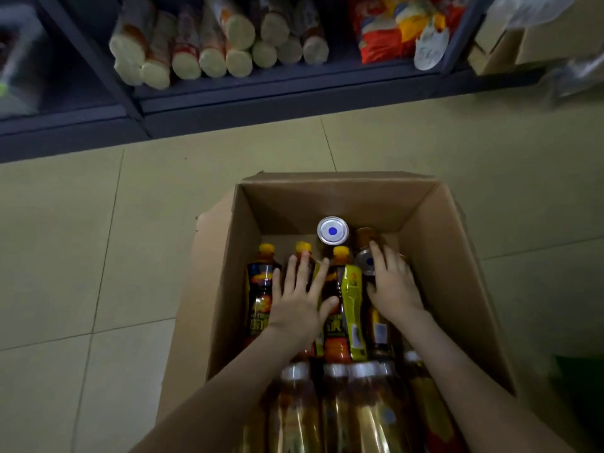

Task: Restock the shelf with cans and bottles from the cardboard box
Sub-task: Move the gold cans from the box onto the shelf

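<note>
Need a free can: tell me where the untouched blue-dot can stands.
In the head view, the can stands at the box's far end, near the middle, just beyond the yellow-capped bottles.
</note>
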Tool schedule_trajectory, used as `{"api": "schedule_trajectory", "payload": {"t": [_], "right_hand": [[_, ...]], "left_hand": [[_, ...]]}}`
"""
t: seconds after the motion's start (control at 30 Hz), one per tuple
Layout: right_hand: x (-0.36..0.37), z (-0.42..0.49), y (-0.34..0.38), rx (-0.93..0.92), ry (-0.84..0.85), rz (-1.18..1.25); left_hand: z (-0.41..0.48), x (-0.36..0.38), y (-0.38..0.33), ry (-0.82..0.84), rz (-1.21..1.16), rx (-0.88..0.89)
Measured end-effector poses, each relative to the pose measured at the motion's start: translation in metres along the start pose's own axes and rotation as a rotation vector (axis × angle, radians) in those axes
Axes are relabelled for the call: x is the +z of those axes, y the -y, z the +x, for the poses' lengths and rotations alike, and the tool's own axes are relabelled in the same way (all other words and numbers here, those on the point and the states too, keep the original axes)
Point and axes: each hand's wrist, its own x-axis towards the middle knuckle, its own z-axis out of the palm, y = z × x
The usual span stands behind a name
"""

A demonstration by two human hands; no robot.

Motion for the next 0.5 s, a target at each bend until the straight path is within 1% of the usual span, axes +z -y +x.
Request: {"api": "schedule_trajectory", "payload": {"t": [0.13,0.23,0.3,0.33,0.4,0.47,0.5], "right_hand": [[0.013,0.024,-0.002,-0.015,-0.019,-0.097],[0.012,0.025,0.0,-0.012,0.015,-0.056],[0.005,0.017,0.004,0.005,0.0,0.023],[0.0,0.011,0.007,0.003,-0.043,0.063],[-0.012,-0.002,0.011,-0.019,-0.202,0.153],[-0.023,-0.015,0.018,-0.085,-0.372,0.241],[-0.028,-0.022,0.023,-0.144,-0.44,0.266]], "left_hand": [[0.009,0.016,0.003,-0.065,0.019,-0.032],[0.009,0.021,0.005,-0.059,0.003,-0.013],[0.011,0.017,0.008,-0.039,-0.023,-0.002],[0.01,0.012,0.008,-0.007,-0.071,0.013],[0.01,0.006,0.007,0.015,-0.218,0.0],[0.013,-0.011,0.001,0.03,-0.41,-0.08],[0.016,-0.018,-0.002,-0.006,-0.521,-0.121]]}}
